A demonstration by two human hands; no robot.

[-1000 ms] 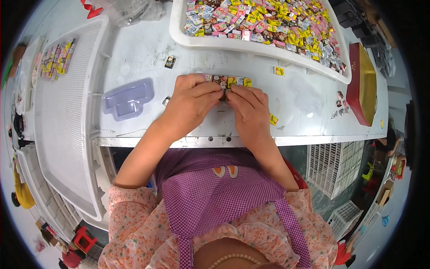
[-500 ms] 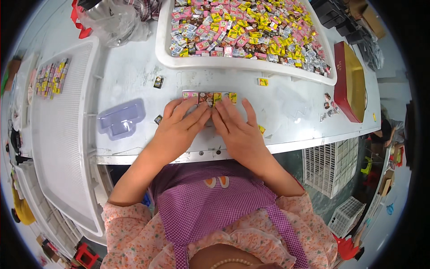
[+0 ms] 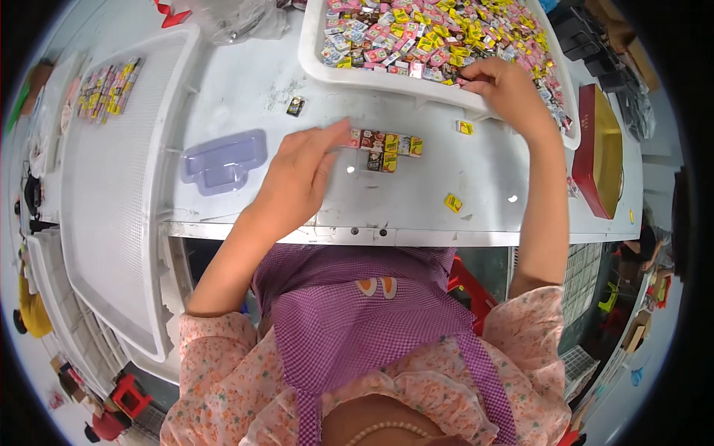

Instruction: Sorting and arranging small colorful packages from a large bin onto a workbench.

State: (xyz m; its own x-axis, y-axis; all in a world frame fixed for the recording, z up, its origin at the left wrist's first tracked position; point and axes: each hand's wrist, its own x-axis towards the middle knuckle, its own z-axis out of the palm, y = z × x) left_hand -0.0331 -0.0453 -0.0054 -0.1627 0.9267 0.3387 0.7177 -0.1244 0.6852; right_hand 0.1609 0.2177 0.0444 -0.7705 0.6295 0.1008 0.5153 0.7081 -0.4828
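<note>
"Hands in the head view: how are they looking?"

"The left hand (image 3: 301, 167) is looking released, with its fingers stretching out loosely. Its fingertips are lying at the left end of a straight row of small printed cardboard boxes (image 3: 375, 140) in pink, brown, white and yellow. Whether they are touching it, I cannot tell."

"And the right hand (image 3: 509, 93)?"

"Its curled fingers are resting in a multicoloured heap of similar boxes (image 3: 416, 44), just inside the near rim of a big white plastic tub (image 3: 416, 88). They are partly hiding there, so I cannot tell whether they are pinching one."

"What is sitting between the hands?"

"The row is, and two more boxes (image 3: 384, 162), one dark and one yellow, are lying against its near side. A single yellow cardboard box (image 3: 465, 127) is resting just below the right hand's fingers."

"And around the left hand?"

"A pale purple, see-through plastic tray with a stepped outline (image 3: 223, 162) is lying to its left, and a small black printed box (image 3: 295, 106) is sitting just beyond its knuckles."
</note>
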